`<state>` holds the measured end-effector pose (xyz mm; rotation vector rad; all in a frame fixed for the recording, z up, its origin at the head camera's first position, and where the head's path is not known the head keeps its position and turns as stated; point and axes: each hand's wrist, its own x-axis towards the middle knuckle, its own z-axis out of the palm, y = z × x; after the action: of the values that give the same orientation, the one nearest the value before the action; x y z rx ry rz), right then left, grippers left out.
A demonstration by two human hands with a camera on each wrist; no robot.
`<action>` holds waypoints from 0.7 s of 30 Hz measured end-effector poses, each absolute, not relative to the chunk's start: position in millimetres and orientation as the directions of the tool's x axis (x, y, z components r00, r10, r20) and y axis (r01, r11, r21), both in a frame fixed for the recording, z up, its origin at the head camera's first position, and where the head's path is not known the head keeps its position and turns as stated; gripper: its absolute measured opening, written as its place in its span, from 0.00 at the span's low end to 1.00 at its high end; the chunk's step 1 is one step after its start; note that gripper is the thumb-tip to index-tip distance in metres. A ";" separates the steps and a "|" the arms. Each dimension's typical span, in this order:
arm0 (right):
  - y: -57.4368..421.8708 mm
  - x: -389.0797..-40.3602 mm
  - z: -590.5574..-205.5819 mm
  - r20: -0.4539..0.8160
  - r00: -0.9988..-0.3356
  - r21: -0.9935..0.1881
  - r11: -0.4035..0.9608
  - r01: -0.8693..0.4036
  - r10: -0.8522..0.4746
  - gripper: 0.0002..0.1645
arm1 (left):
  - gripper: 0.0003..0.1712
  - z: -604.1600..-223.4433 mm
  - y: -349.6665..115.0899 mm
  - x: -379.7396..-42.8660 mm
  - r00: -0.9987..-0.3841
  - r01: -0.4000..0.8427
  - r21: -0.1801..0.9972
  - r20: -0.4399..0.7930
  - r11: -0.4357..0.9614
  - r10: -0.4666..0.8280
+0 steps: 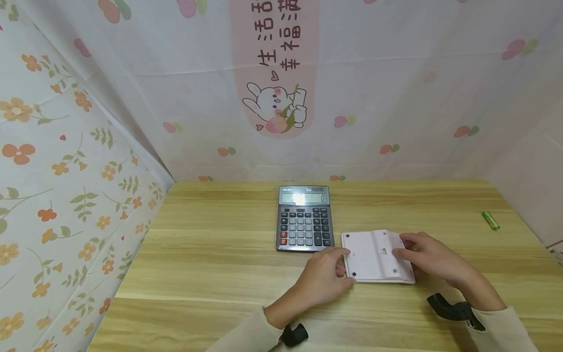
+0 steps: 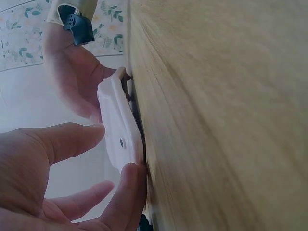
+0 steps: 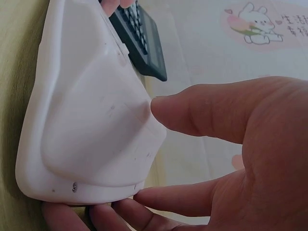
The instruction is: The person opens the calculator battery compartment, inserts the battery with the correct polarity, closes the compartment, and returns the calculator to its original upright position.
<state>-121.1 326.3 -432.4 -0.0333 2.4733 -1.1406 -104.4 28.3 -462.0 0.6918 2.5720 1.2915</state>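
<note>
White gadget (image 1: 367,256), underside up, on or just above the bench (image 1: 198,274), fingers of left hand (image 1: 324,276) and right hand (image 1: 433,256) gripping opposite edges. Its back looks closed; what remains is unclear. Beyond the left fingers, a dark calculator (image 1: 304,221); beyond the right, a loose battery (image 1: 490,220).

A dark calculator (image 1: 304,215) reading 0 lies toward the far side of the wooden table (image 1: 198,264), a green battery (image 1: 490,220) well to its right. Rabbit-printed cloth (image 1: 374,73) hangs behind, orange-flowered cloth (image 1: 66,195) at left.
</note>
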 end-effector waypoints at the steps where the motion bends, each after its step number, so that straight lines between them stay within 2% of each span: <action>1: 326.2 -121.0 -432.4 -0.357 -0.914 -0.731 0.666 0.147 -0.191 0.46 | 0.35 -462.0 28.4 -104.5 -0.876 0.323 0.794 0.044 0.516 0.481; 11: 323.5 -120.9 -433.0 -0.342 -0.920 -0.719 0.683 0.128 -0.188 0.42 | 0.34 -462.9 27.9 -105.4 -0.876 0.300 0.799 0.015 0.521 0.482; 15: 320.9 -119.5 -434.4 -0.301 -0.935 -0.697 0.712 0.082 -0.187 0.30 | 0.34 -462.9 27.4 -106.0 -0.874 0.304 0.801 0.019 0.515 0.486; 18: 319.3 -118.3 -435.8 -0.261 -0.950 -0.646 0.762 0.038 -0.174 0.27 | 0.34 -463.4 27.0 -106.4 -0.872 0.298 0.809 0.015 0.507 0.489; 21: 317.3 -117.9 -436.6 -0.225 -0.960 -0.587 0.809 -0.002 -0.165 0.31 | 0.34 -463.5 26.4 -106.6 -0.872 0.290 0.823 0.016 0.489 0.489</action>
<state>-117.9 317.3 -436.6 -0.1289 2.7304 -0.8859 -106.6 26.4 -463.5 0.6690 2.5141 1.3263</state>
